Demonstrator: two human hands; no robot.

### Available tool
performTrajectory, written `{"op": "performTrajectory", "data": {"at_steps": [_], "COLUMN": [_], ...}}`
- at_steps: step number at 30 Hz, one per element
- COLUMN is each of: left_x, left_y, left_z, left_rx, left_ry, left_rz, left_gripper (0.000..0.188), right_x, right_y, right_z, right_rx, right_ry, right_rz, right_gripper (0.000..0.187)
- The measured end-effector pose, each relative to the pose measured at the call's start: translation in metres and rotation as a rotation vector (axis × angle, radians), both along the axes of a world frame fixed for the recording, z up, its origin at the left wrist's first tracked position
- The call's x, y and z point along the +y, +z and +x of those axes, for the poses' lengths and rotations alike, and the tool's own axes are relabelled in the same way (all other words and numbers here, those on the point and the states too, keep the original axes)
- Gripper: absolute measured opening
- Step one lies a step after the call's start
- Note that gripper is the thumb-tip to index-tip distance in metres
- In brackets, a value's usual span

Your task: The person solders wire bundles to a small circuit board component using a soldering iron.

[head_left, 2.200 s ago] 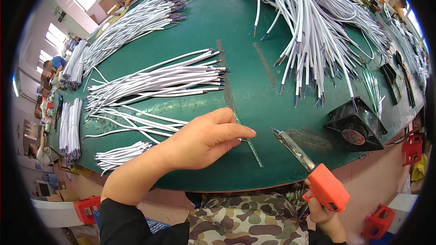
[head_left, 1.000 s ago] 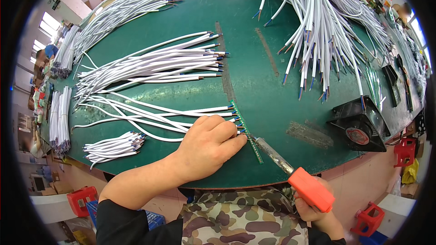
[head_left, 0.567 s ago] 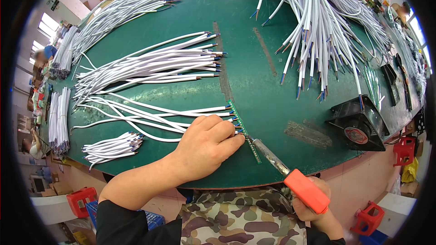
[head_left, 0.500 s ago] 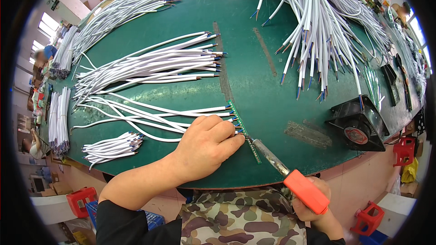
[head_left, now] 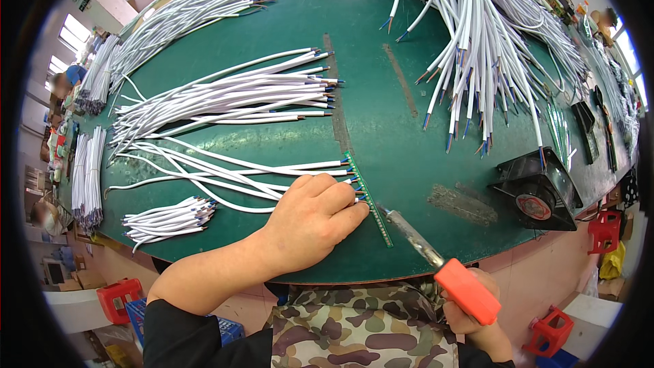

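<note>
The left grip [head_left: 313, 221] is narrow, thumb and forefinger closed on a white cable [head_left: 262, 210] near its stripped end; the exact pinch is partly hidden by the knuckles. Right at those fingertips lies the green circuit strip [head_left: 380, 223], slanting across the tabletop [head_left: 422, 252] from beyond the grip to its near right, with more wire ends set along its left edge just past the knuckles.

The right grip [head_left: 463, 320] is wrapped around the red handle of a soldering iron [head_left: 466, 291]. The iron points away from that grip, toward the left one, its tip just beside the strip's right edge; whether it touches cannot be told.

Several loose cables [head_left: 313, 166] run leftward from the strip, some passing under the left grip. Beyond them is a larger cable bundle [head_left: 225, 99], and left of the same grip sits a pile of short cables [head_left: 170, 221]. Past the right grip, farther to the right, stands a black fan [head_left: 538, 191], with a big cable heap [head_left: 470, 48] beyond it.
</note>
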State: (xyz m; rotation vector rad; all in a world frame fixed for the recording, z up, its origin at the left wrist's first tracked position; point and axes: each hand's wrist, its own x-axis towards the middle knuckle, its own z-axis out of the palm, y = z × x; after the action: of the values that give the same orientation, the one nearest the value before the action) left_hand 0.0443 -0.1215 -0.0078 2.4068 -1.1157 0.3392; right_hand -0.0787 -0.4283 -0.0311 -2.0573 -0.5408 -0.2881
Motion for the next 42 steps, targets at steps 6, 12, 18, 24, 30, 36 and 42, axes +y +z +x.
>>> {"op": "performTrajectory", "data": {"at_steps": [6,12,18,24,30,36,42], "left_x": [0.002,0.001,0.004,0.047,0.073,0.074,0.039], "left_y": [0.001,0.000,0.008,0.027,0.014,0.021,0.058], "left_z": [0.000,-0.001,-0.002,0.062,0.085,0.089,0.044], "left_rx": [-0.007,-0.010,0.032,-0.081,-0.176,-0.266,0.140], "left_ry": [0.006,0.001,-0.005,0.321,0.292,0.201,-0.207], "left_rz": [0.015,0.000,-0.003,0.106,0.452,0.442,-0.009], "left_gripper": [0.025,0.026,0.029,0.025,0.019,0.022,0.021], "right_x": [-0.001,0.001,-0.003,-0.005,-0.005,-0.012,-0.021], "right_y": [-0.001,-0.005,0.003,0.007,0.010,0.012,-0.005], "right_z": [-0.004,-0.007,-0.009,-0.015,-0.022,-0.015,-0.027], "right_rx": [-0.011,-0.032,0.040,0.172,0.261,0.091,0.110], "right_ry": [-0.094,-0.118,-0.127,-0.138,-0.181,-0.040,-0.150], "right_rz": [0.010,0.024,0.037,0.109,0.196,0.017,0.011], "right_gripper": [0.006,0.006,0.006,0.015,0.019,0.023,0.026]}}
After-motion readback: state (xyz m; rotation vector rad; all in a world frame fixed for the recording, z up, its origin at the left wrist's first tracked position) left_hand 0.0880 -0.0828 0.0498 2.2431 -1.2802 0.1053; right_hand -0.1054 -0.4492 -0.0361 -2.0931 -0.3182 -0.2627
